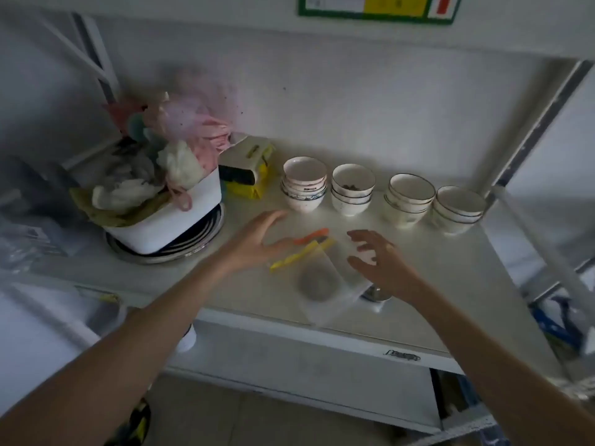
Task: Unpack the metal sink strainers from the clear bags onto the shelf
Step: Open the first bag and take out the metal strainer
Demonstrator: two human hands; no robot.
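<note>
A clear bag [325, 300] with a yellow zip strip lies flat on the white shelf [444, 284], and a round metal sink strainer [317, 282] shows through it. A second bag with an orange strip [310, 236] lies just behind it. Another metal strainer [375, 292] sits bare on the shelf, partly hidden under my right wrist. My left hand [257, 241] hovers left of the bags with its fingers spread, holding nothing. My right hand [378, 260] hovers to the right of the bag, fingers curled apart and empty.
Four stacks of small white bowls [383, 197] line the back of the shelf. A white tub [167, 220] full of rags and bags sits on plates at the left. A yellow box [248, 170] stands behind it. A metal upright [541, 123] borders the right side.
</note>
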